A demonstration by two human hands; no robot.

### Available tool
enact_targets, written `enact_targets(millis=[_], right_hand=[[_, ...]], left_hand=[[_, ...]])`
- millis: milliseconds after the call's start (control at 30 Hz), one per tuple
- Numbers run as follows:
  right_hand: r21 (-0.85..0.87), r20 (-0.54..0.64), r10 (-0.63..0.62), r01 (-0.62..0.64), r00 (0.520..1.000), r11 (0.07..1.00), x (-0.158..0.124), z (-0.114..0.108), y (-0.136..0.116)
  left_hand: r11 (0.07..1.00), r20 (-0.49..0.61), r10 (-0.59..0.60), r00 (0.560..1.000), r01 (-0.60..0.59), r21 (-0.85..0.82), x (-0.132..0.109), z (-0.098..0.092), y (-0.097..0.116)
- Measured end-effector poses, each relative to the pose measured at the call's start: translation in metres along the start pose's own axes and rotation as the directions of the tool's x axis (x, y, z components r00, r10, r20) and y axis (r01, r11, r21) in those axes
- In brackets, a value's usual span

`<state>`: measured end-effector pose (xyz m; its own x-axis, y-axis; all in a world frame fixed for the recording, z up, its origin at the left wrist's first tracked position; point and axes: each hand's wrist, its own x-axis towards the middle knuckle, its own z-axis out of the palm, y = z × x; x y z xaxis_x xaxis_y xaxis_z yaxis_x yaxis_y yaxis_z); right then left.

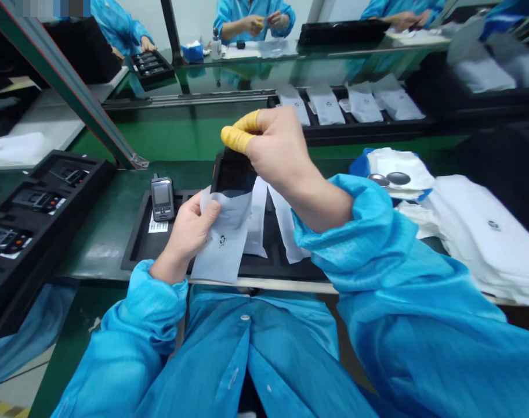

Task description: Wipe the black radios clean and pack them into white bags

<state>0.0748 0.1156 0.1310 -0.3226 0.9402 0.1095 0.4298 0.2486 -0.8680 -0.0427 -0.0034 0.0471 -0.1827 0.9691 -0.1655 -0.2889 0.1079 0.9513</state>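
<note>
My left hand [187, 229] pinches a whitish translucent bag [221, 249] near its mouth, thumb on the front. Above it, my right hand [282, 145], with yellow finger cots on thumb and finger, grips the top of a black handheld device [234, 174]. The lower part of this device sits inside the bag's mouth. Left of my left hand, another handheld device [162, 198] with a grey screen and short antenna stands by a black foam tray [136, 247]. Behind the held bag, a second white bag [258, 226] and a third white bag [286, 232] lie in that tray.
At left, a long black tray [51, 232] holds several devices. Several bagged items lie in a far black tray [334, 130]. A stack of white bags [486, 232] is at right, near two round metal discs [397, 178]. Co-workers in blue sleeves [229, 17] work across the bench.
</note>
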Motion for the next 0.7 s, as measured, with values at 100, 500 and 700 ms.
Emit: enact_targets(millis=[100, 500, 700], right_hand=[[-0.046, 0.006, -0.047, 0.047, 0.999, 0.998, -0.003, 0.000, 0.004], [-0.013, 0.194, -0.185, 0.191, 0.963, 0.982, -0.034, -0.029, 0.010], [-0.183, -0.277, -0.167, 0.118, 0.946, 0.976, -0.045, -0.122, 0.035]], left_hand=[[0.999, -0.051, 0.022, 0.998, -0.020, 0.024, -0.002, 0.003, 0.003], [0.921, -0.219, 0.333, 0.917, -0.267, 0.283, -0.011, 0.042, 0.044], [0.996, -0.362, 0.090, 0.928, -0.084, 0.033, 0.025, 0.013, 0.041]])
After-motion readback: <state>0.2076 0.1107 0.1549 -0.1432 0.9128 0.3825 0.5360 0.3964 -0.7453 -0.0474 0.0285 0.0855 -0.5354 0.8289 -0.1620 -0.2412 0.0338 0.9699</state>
